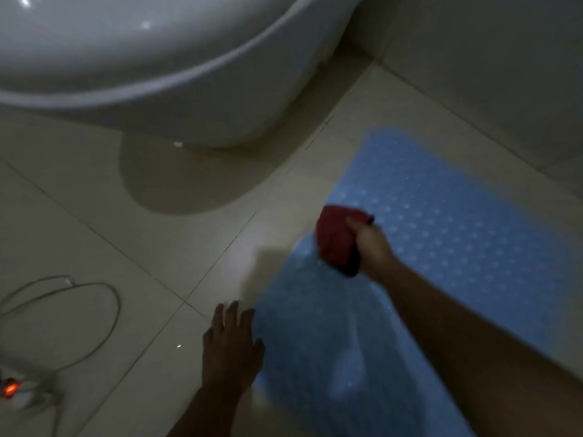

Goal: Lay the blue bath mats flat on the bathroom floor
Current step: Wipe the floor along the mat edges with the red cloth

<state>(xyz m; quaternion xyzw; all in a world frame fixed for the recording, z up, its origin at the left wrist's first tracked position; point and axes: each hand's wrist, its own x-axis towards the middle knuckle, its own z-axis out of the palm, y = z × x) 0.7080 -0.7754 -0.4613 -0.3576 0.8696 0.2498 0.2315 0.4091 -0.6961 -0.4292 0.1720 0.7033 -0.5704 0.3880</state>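
One blue bath mat (pixel 441 216) with a pale dot pattern lies flat on the tiled floor at the right. A second blue bath mat (pixel 315 342) overlaps its near end, blurred and rumpled, lower in the view. My right hand (pixel 370 244) hovers over the place where the two mats meet, fist shut on a red cloth (pixel 336 238) with a dark edge. My left hand (pixel 230 345) is spread, fingers apart, at the left edge of the nearer mat, touching or just beside it.
A white toilet (pixel 157 74) fills the upper left, its base casting a shadow on the pale tiled floor (pixel 94 247). A white cable (pixel 79 310) loops at the lower left beside a power strip with a glowing orange switch (pixel 11 387). A wall runs along the upper right.
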